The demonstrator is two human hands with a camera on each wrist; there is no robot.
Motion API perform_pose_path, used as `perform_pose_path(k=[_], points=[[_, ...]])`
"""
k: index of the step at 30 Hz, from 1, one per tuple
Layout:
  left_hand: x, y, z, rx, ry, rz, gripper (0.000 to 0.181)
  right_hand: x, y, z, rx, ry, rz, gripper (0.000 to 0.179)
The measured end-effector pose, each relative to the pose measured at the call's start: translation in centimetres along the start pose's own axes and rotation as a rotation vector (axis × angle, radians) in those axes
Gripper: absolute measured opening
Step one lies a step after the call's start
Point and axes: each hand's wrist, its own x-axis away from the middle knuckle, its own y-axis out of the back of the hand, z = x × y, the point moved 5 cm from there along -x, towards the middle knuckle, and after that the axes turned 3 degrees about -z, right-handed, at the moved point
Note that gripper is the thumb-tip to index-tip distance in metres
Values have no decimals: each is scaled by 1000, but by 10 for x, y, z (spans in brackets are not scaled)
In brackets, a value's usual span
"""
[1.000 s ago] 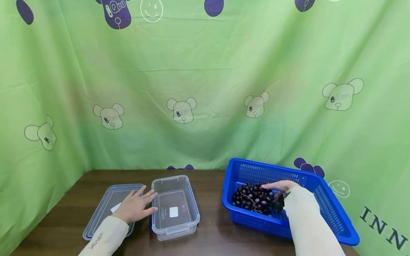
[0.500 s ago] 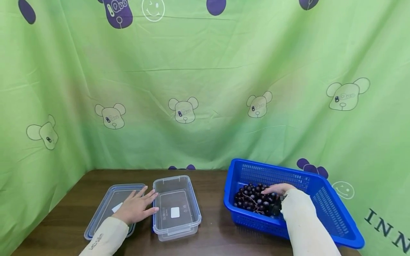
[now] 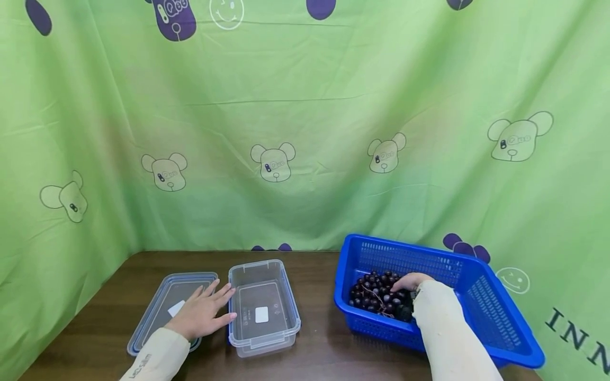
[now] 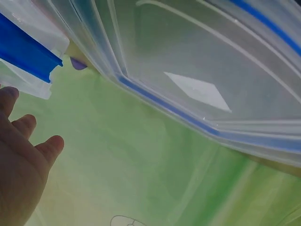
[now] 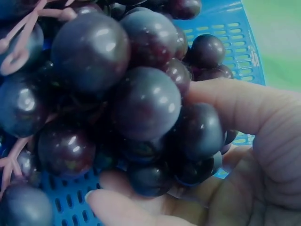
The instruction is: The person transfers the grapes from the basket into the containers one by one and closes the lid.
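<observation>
In the head view my right hand (image 3: 411, 282) reaches into the blue basket (image 3: 381, 330) and grips the right side of a bunch of dark purple grapes (image 3: 376, 291). In the right wrist view its fingers and thumb curl round several grapes (image 5: 146, 103) from both sides, and pink-brown stems (image 5: 19, 44) show at the left. My left hand (image 3: 200, 315) lies with straight, spread fingers over the blue-edged lid (image 3: 159, 309), fingertips right at the left rim of a clear plastic container (image 3: 264, 288). Inside that container is only a white label.
The lid lies left of the container on a brown wooden table (image 3: 319, 349). To the right stands the large perforated basket, its right part bare. A green printed curtain (image 3: 305, 211) hangs behind the table and along both sides.
My right hand has moved slightly left and lower into the grapes, its fingers sinking in among them. My left hand stays in the same place beside the container.
</observation>
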Motion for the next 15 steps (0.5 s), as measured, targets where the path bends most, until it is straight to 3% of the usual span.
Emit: perform_pose_path(k=[2,4,7,11,15], points=[[0,-1,0,-2,-5,-6,60,-2,0,-2,17,37,6,67],[0,-1,-1,-2,-14,-15,59,0,0,1,25,8,-7,61],[-1,-2,-2,2,-20,-15,58,-18,-3,-17,61,45,9,68],[0,-2,-2,15,-12,2,58,-45,-9,-42,67,35,23,81],[0,1,-1,37,-4,10,59,-50,-11,-42,77,40,42,72]])
